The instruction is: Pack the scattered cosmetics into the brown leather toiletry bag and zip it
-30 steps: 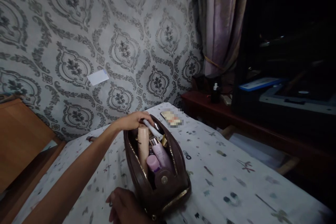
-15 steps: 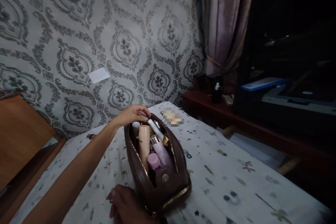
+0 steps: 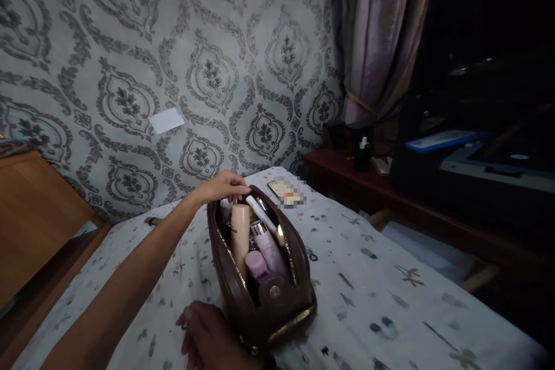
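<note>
A brown makeup bag (image 3: 281, 306) lies unzipped on the patterned bed sheet (image 3: 368, 295). My left hand (image 3: 226, 186) is at its far end, fingers closed over the rim and partly hidden behind it. Inside stand a peach bottle (image 3: 240, 234), a lilac bottle (image 3: 269, 248), a jar or bottle with a pink cap (image 3: 256, 264), a slim white tube (image 3: 261, 213) and a gold-coloured piece (image 3: 280, 236). Lower items are hidden. Beside the bag's near left side, my right hand (image 3: 210, 332) rests on the sheet, holding nothing, its fingers loosely bent and apart.
A phone (image 3: 286, 192), partly blurred out, lies beyond the bag. Along the right runs a dark red shelf (image 3: 333, 170) with a small dropper bottle (image 3: 362, 153), above an open drawer (image 3: 427, 251). A wooden panel (image 3: 47, 219) stands at the left, before the papered wall.
My left fingers have shifted slightly at the bag's far rim, away from the white tube's tip. The tube and gold piece sit a little differently. My right hand has barely moved.
</note>
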A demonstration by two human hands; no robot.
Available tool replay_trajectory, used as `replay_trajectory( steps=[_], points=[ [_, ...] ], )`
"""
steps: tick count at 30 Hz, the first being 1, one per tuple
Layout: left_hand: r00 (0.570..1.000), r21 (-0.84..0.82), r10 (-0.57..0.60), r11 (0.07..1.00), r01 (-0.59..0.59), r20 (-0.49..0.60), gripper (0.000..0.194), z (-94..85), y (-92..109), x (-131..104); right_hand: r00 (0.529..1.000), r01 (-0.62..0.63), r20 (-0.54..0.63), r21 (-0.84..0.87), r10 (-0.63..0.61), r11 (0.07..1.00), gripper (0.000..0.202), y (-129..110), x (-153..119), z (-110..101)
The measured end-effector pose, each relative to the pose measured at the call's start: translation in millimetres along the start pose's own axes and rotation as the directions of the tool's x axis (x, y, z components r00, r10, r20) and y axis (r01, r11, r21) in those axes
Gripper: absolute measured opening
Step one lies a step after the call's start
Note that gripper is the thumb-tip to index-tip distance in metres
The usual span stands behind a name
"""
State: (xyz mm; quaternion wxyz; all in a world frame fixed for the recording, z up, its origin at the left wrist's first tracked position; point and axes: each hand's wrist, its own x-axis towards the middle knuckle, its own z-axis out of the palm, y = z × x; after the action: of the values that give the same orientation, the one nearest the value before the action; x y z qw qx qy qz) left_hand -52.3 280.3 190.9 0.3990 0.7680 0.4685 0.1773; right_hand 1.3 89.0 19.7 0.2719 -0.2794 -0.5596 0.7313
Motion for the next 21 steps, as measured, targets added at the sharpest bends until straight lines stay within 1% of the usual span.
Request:
replay_trajectory(
  steps=[5, 7, 10, 13, 17, 21],
  points=[
    [0.999, 0.086, -0.013, 0.996, 0.009, 0.046, 0.043, -3.2, -2.1, 1.5, 1.000, 0.015, -0.003, 0.014, -0.015, 1.000, 0.043, 6.3, 3.0, 1.6],
    [0.998, 0.099, -0.018, 0.995, 0.013, 0.052, 0.043, -4.9, -2.4, 2.0, 0.999, 0.027, 0.021, 0.020, -0.028, 0.999, 0.045, 8.1, 3.8, 1.3],
    [0.999, 0.111, -0.022, 0.994, 0.017, 0.049, 0.042, -4.8, -3.5, 3.3, 0.999, 0.041, 0.019, 0.018, -0.041, 0.999, 0.044, 10.1, 4.7, 0.8],
    [0.998, 0.099, -0.007, 0.995, 0.000, 0.065, 0.039, 0.7, -5.8, 5.8, 1.000, 0.025, 0.016, 0.024, -0.025, 0.999, 0.044, 12.5, 5.8, 1.0],
    [0.996, 0.105, 0.039, 0.993, -0.047, 0.079, 0.036, 10.6, -8.4, 9.5, 0.999, 0.040, 0.015, 0.033, -0.040, 0.999, 0.044, 14.6, 6.7, 1.8],
    [0.996, 0.095, 0.056, 0.994, -0.062, 0.066, 0.036, 15.7, -9.9, 11.6, 0.999, 0.028, 0.022, 0.039, -0.029, 0.999, 0.045, 11.5, 6.3, 2.1]
  ],
)
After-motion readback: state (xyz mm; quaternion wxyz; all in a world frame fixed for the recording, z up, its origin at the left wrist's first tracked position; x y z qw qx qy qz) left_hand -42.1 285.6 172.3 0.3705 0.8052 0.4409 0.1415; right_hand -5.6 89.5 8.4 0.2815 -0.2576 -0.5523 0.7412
